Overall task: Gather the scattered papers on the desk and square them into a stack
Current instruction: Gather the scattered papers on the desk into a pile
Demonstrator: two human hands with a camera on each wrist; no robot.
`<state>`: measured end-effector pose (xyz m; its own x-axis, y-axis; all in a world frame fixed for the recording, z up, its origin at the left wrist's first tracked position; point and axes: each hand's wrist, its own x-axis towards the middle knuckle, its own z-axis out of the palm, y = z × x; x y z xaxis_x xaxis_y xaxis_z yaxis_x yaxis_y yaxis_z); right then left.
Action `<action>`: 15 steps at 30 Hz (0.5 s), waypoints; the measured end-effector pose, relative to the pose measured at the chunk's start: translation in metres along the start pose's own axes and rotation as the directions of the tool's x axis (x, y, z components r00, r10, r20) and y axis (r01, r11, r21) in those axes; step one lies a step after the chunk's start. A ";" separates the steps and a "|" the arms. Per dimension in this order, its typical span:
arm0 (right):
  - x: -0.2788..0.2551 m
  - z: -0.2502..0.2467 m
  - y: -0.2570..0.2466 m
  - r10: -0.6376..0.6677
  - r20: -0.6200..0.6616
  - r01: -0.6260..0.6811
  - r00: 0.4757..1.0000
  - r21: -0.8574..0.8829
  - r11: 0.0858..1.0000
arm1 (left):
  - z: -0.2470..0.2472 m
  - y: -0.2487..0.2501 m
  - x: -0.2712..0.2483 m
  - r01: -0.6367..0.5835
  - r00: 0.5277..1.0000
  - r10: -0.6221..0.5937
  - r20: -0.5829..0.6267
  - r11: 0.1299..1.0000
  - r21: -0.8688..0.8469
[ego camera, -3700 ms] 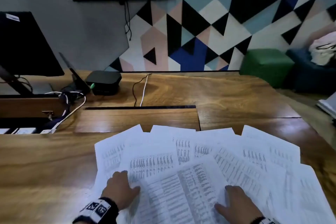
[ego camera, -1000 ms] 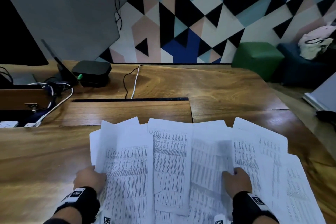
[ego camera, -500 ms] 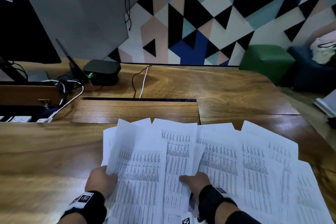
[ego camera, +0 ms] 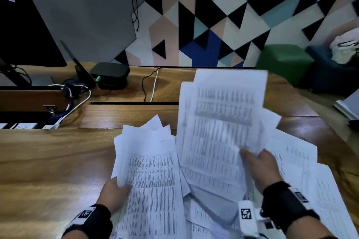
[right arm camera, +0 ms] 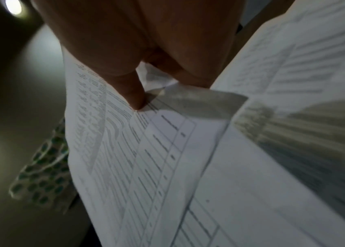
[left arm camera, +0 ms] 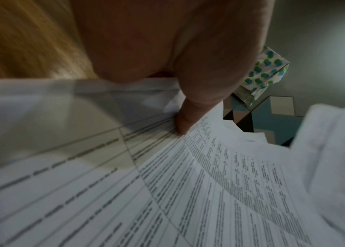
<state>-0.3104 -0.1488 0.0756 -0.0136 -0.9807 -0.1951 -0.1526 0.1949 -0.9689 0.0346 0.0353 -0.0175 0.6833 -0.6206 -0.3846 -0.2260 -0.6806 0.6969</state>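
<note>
White printed papers lie overlapping on the wooden desk (ego camera: 48, 161). My left hand (ego camera: 114, 190) pinches the left edge of a loose bundle of sheets (ego camera: 151, 180), thumb on top; the left wrist view shows the thumb (left arm camera: 185, 120) pressing on the top sheet (left arm camera: 209, 192). My right hand (ego camera: 258, 165) grips several sheets (ego camera: 223, 122) lifted and tilted up above the desk. In the right wrist view the thumb (right arm camera: 133, 93) pinches those sheets (right arm camera: 167, 167). More papers (ego camera: 310, 180) stay flat on the desk at the right, under my right arm.
A black monitor (ego camera: 23, 31) stands at the back left, with a black box (ego camera: 109, 74), cables (ego camera: 153, 85) and an open cable tray (ego camera: 29, 110) beside it. A dark slot (ego camera: 134, 103) crosses the desk. A green pouf (ego camera: 283, 60) sits beyond the desk's right corner.
The fanned sheets were pulled together from the left. My right hand has moved back to the right and lifted a bundle off the desk; the left hand keeps its bundle.
</note>
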 end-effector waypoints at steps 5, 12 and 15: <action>0.020 -0.022 -0.019 0.039 0.027 -0.044 0.999 0.211 0.977 | 0.008 -0.004 0.002 0.057 0.997 -0.054 0.062 0.997 -0.047; 0.010 0.031 0.006 0.110 0.131 -0.100 0.985 -0.082 0.992 | 0.009 0.003 -0.005 0.182 0.977 -0.151 0.148 0.957 -0.228; -0.014 0.066 0.031 0.126 0.234 -0.043 0.964 -0.331 0.943 | 0.007 0.008 -0.008 0.248 0.965 -0.206 0.161 0.917 -0.312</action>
<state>-0.2500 -0.1276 0.0383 0.1989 -0.9169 -0.3460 -0.4702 0.2204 -0.8546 0.0223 0.0322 -0.0138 0.5946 -0.5213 -0.6122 0.1784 -0.6568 0.7326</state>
